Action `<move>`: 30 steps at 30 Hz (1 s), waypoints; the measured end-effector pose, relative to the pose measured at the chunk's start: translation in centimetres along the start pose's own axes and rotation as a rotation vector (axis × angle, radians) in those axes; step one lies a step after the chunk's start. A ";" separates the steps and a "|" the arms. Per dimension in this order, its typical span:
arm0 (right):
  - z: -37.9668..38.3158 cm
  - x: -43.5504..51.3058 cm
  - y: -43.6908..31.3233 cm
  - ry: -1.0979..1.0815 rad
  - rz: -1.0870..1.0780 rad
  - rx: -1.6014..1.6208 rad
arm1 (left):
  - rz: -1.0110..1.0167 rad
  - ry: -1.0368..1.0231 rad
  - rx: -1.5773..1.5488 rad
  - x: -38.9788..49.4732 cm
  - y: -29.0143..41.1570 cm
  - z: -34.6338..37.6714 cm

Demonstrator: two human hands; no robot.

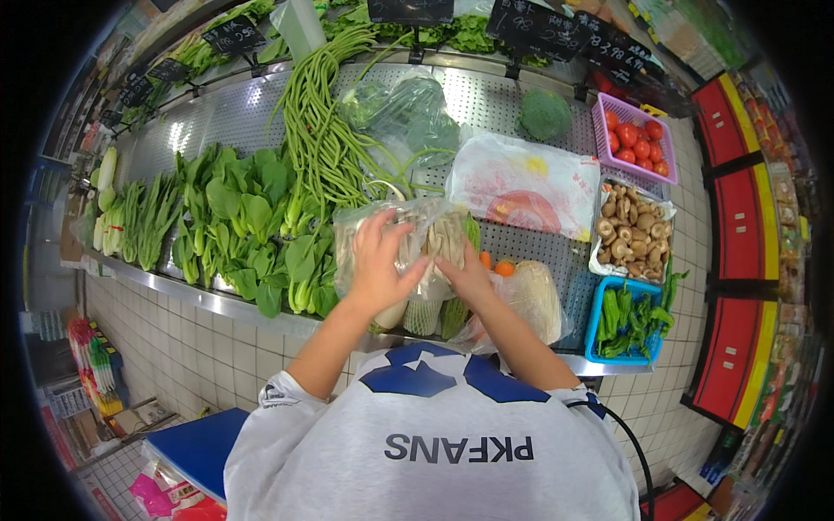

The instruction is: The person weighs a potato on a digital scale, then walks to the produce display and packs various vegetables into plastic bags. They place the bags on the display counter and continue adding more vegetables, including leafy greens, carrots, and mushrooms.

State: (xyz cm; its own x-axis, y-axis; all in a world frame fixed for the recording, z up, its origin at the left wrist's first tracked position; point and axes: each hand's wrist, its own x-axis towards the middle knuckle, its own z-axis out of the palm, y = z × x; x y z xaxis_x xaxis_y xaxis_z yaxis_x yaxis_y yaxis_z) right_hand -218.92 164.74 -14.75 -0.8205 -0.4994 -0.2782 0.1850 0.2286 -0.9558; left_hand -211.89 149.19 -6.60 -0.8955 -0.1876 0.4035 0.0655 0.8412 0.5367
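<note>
A clear plastic bag of pale, long-stemmed produce, apparently mushrooms (pixel 427 229), lies at the front of the steel display counter (pixel 251 98). My left hand (pixel 383 264) rests over the bag's left part with its fingers spread. On the bag's right side, my right hand (pixel 468 273) grips the edge, its fingers partly hidden. Beneath the bag, the lower ends of a vegetable in white foam netting (pixel 420 317) and a green bitter melon (pixel 454 317) show. Beside my right forearm is a pale vegetable in clear plastic (pixel 535 299).
Leafy greens (pixel 251 202) cover the counter to the left; long beans (pixel 326 124) lie behind them. A printed plastic sheet (pixel 521 185), broccoli (pixel 545 114), tomatoes in a pink basket (pixel 609 146), brown mushrooms (pixel 629 225) and green peppers in a blue basket (pixel 594 325) occupy the right.
</note>
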 end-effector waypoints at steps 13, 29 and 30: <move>-1.6 -1.3 0.2 -0.057 0.051 -0.242 | -0.276 -0.147 0.001 10.6 -7.7 3.7; -2.9 -1.9 -0.1 -0.056 -0.032 -0.387 | -0.314 -1.097 -0.047 13.1 -11.4 8.1; -2.9 -1.9 -0.1 -0.053 -0.042 -0.375 | -0.407 -1.005 -0.144 12.9 -11.5 8.1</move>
State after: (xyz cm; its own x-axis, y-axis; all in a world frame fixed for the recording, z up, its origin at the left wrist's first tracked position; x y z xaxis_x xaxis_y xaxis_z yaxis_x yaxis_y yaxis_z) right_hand -218.90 168.08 -13.86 -0.7919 -0.5557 -0.2532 -0.0677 0.4920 -0.8680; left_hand -227.72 141.15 -13.59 -0.8077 0.1165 -0.5780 -0.3246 0.7305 0.6008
